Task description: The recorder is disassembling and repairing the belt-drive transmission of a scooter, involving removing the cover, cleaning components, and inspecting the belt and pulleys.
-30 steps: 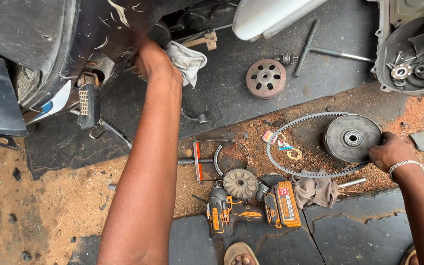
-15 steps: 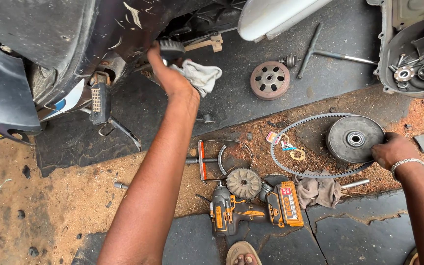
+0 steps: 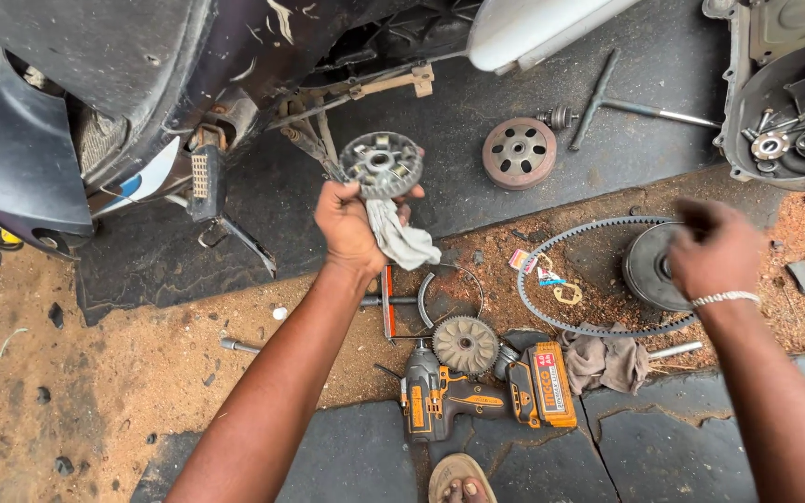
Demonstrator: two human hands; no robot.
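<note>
Left hand (image 3: 351, 228) now holds a round grey pulley part (image 3: 382, 164) together with a pale rag (image 3: 401, 240), fingers closed about both; we note that half a second ago this hand was reaching farther up against the scooter body (image 3: 142, 84) with only the rag visible beside it. We find the part now lifted clear, above the dark mat (image 3: 477, 121). Right hand (image 3: 715, 247), blurred, hovers over the dark clutch disc (image 3: 649, 270) inside the drive belt (image 3: 552, 307); earlier it rested at the disc's right edge. We cannot tell whether its fingers are closed. Near us lie a finned pulley face (image 3: 465, 345) and an orange-and-black impact driver (image 3: 440, 401), both unmoved.
</note>
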